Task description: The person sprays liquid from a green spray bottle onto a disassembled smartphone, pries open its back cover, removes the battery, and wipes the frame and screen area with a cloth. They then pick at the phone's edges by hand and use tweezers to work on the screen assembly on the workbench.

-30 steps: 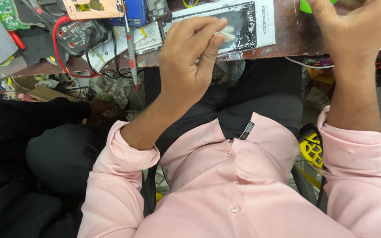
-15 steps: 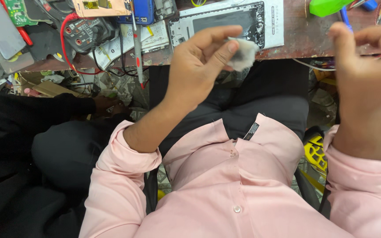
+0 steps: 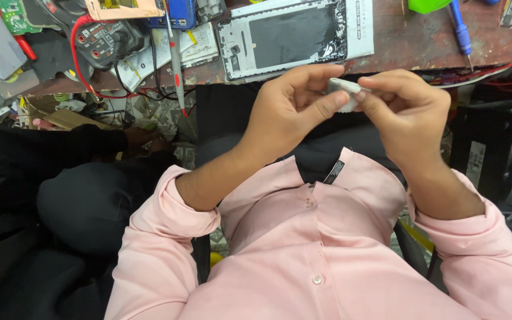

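Note:
My left hand [image 3: 288,112] and my right hand [image 3: 407,109] meet in front of my chest, above my lap. Both pinch a small white wad [image 3: 344,90], perhaps cloth or tissue, between fingertips and thumbs. Most of the wad is hidden by my fingers. Beyond my hands, an opened phone frame [image 3: 285,37] with a dark inner panel lies on a white sheet at the near edge of the brown workbench [image 3: 410,44].
A multimeter [image 3: 105,37] with a red lead, a probe [image 3: 175,59], a blue screwdriver [image 3: 460,26], a green object [image 3: 426,5] and circuit boards lie on the bench. A person in black [image 3: 60,189] sits at my left. A black box [image 3: 499,154] stands at my right.
My left hand carried the white wad from over the phone frame down toward my chest. My right hand came in from the upper right and now pinches it too.

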Demonstrator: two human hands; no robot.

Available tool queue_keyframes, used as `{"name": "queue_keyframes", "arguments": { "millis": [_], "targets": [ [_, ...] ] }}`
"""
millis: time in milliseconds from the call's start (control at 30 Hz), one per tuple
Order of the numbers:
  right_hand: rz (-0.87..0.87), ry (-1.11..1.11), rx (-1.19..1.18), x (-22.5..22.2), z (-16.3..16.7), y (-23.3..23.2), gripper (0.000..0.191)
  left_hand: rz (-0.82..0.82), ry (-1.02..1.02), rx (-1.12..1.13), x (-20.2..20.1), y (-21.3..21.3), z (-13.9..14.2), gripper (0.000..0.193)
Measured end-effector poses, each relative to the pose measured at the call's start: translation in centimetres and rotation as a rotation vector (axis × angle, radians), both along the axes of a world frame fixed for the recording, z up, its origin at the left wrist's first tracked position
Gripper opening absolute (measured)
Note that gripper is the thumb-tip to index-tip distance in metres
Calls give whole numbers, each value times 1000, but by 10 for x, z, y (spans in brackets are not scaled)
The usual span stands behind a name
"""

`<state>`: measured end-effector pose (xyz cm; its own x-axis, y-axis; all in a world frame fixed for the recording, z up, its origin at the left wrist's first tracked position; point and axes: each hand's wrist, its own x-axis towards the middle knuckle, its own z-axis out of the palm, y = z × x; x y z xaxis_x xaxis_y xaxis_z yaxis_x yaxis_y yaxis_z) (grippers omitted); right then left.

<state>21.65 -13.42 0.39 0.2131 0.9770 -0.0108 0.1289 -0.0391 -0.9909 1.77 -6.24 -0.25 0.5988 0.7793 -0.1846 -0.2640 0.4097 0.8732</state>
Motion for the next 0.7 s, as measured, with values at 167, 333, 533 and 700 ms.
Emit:
{"name": "queue_keyframes", "arguments": {
  "millis": [167, 333, 533, 700],
  "targets": [
    [117, -676, 506, -2, 8, 6, 17, -28, 39, -346, 1, 5, -1, 36],
    [242, -779, 722, -6, 15, 19, 23, 0, 53, -222, -4, 4, -11, 33],
    [144, -256, 227, -5, 13, 11, 25, 31, 14, -22, -5, -6, -9, 31],
    [273, -8, -30, -3, -8, 4, 22, 6, 230, 184, -10, -14, -1, 30]
  ]
}}
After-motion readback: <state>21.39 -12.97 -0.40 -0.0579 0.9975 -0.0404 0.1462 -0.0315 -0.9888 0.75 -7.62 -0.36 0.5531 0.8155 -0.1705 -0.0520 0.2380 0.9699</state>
